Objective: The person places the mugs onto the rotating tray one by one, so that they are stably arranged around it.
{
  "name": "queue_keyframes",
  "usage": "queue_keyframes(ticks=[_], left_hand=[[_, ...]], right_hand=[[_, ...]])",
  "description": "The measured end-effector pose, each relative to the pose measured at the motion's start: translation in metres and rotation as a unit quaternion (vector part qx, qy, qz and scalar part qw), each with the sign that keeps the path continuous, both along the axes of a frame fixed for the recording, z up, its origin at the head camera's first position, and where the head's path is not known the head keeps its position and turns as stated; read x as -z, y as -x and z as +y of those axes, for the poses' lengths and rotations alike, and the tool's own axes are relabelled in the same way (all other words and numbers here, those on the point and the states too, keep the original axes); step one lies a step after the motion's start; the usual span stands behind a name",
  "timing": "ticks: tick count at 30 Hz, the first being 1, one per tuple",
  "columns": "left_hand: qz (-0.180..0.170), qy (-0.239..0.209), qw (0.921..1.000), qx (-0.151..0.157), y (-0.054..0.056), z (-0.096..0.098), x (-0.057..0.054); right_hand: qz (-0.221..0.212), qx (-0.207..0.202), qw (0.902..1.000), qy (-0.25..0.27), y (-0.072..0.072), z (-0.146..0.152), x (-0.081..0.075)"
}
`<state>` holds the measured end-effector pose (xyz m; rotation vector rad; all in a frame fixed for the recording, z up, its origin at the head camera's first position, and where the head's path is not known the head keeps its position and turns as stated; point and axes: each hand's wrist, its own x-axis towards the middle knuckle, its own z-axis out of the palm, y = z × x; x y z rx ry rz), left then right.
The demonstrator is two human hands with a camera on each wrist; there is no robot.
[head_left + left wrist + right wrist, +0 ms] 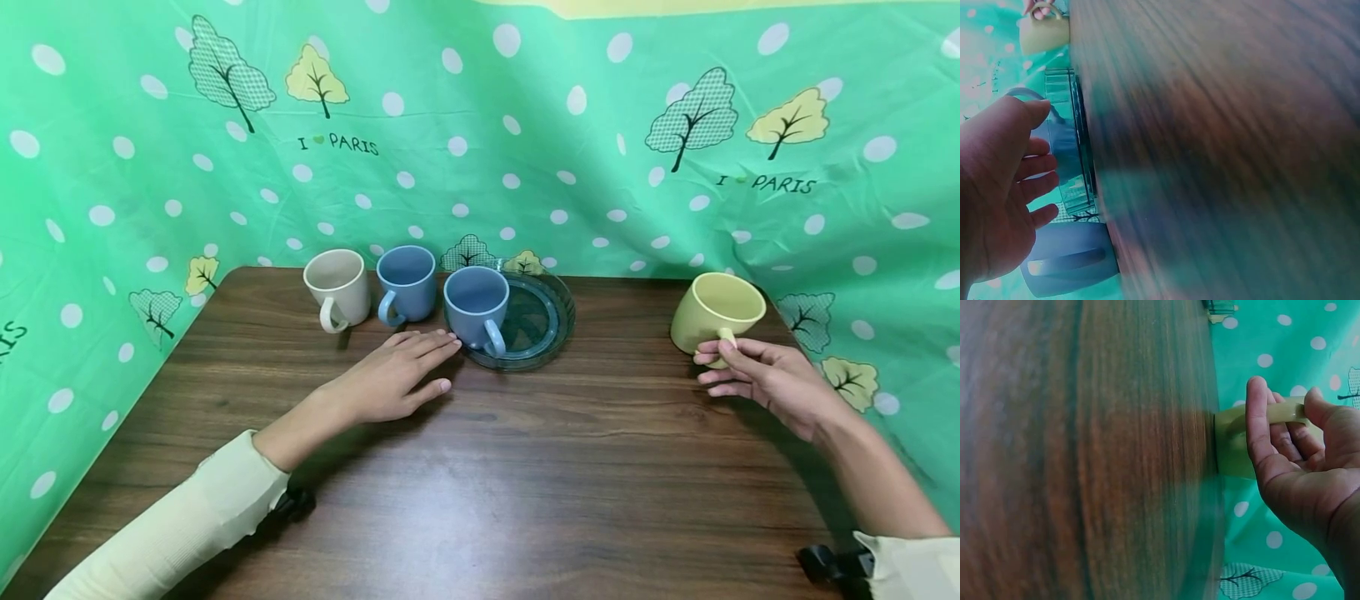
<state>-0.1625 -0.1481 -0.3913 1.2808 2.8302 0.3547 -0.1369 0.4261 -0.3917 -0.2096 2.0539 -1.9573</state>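
At the table's right side stands a yellow mug. My right hand holds its handle, thumb on top and fingers around it in the right wrist view. A blue mug sits on the left part of a clear glass plate, handle toward the front. My left hand is stretched out, palm down, its fingertips beside the plate and this mug; whether they touch cannot be told. Left of the plate stand a second blue mug and a white mug, both upright.
The dark wooden table runs back to a green dotted cloth hanging behind and at the sides. Black wrist straps show on the left wrist and the right wrist.
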Motion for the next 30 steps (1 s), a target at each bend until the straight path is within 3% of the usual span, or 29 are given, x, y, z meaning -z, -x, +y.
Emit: queue_keyframes(ticks=[25,30], left_hand=[[-0.012,0.018,0.9993,-0.030,0.0014,0.0003,0.0045],[-0.017,0.018,0.9991,-0.035,0.0022,0.0001,0.0050]], right_hand=[[0.004,-0.012,0.9992,0.038,-0.0012,-0.0008,0.0066],[-0.003,-0.032,0.9955,0.089,-0.0018,0.0005,0.0090]])
